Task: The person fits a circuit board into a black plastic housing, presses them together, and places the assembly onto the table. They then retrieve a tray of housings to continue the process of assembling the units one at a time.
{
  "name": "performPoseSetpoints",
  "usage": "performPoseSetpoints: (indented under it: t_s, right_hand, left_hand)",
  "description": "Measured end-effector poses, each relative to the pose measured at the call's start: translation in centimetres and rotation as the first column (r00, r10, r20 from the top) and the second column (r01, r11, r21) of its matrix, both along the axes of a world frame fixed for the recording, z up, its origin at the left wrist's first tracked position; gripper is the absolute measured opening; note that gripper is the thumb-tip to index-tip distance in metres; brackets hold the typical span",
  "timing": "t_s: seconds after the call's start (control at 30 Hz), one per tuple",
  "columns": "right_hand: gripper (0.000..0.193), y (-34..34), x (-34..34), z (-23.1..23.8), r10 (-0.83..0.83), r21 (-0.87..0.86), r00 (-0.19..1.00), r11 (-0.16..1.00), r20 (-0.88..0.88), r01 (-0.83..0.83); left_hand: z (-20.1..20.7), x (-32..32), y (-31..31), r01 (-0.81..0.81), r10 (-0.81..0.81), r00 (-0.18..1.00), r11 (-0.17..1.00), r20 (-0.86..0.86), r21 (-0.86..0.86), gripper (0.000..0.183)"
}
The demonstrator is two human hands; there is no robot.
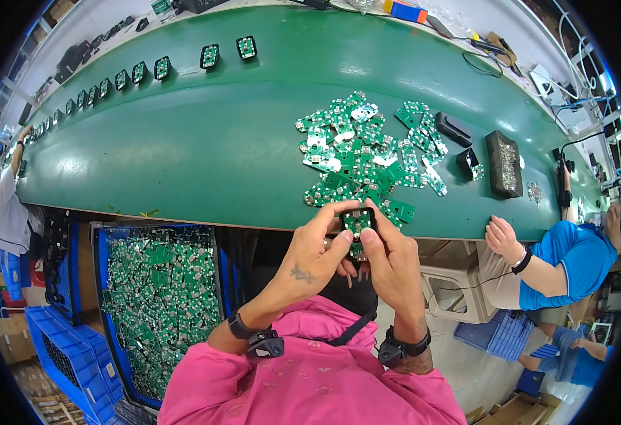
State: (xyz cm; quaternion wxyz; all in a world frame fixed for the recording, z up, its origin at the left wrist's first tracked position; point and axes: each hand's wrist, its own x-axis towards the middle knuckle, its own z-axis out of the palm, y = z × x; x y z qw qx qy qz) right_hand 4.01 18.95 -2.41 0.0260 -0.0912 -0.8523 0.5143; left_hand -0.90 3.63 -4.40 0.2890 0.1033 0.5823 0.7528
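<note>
Both my hands meet at the near edge of the green table, around a small black housing with a green circuit board (pixel 357 220) in it. My left hand (pixel 315 243) grips the housing from its left side, thumb pressed on the board's lower part. From the right, my right hand (pixel 393 253) holds the same piece, its thumb also against the board. A bit of board sticks out below the thumbs. Just beyond my fingertips lies a loose pile of green circuit boards (pixel 356 152). The undersides of the housing and of my fingers are hidden.
Board-filled black housings (pixel 161 68) stand in a row along the table's far left. At right are a black case (pixel 454 129), an open housing (pixel 468 163) and a dark tray of small metal parts (pixel 505 164). A bin of boards (pixel 161 304) stands lower left. Co-workers sit at both sides.
</note>
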Motion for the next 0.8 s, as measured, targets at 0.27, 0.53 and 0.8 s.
performPoseSetpoints:
  t_s: [0.27, 0.53, 0.8]
  right_hand:
    - [0.042, -0.3, -1.1, -1.4, -0.01, -0.044, 0.993, 0.999, -0.116, 0.005]
    - [0.046, -1.0, -1.8, -1.0, 0.01, -0.174, 0.988, 0.984, -0.157, -0.038]
    - [0.041, 0.0, -6.9, -1.2, -0.006, -0.267, 0.993, 0.963, -0.117, -0.025]
  left_hand:
    - [0.1, -1.2, 0.0, 0.01, -0.011, 1.0, 0.999, -0.016, -0.039, 0.041]
    - [0.8, -0.7, -0.4, -0.08, 0.057, 0.983, 0.988, -0.176, -0.13, 0.041]
    - [1.6, -5.3, 0.7, -0.151, 0.047, 0.927, 0.955, -0.373, -0.255, 0.038]
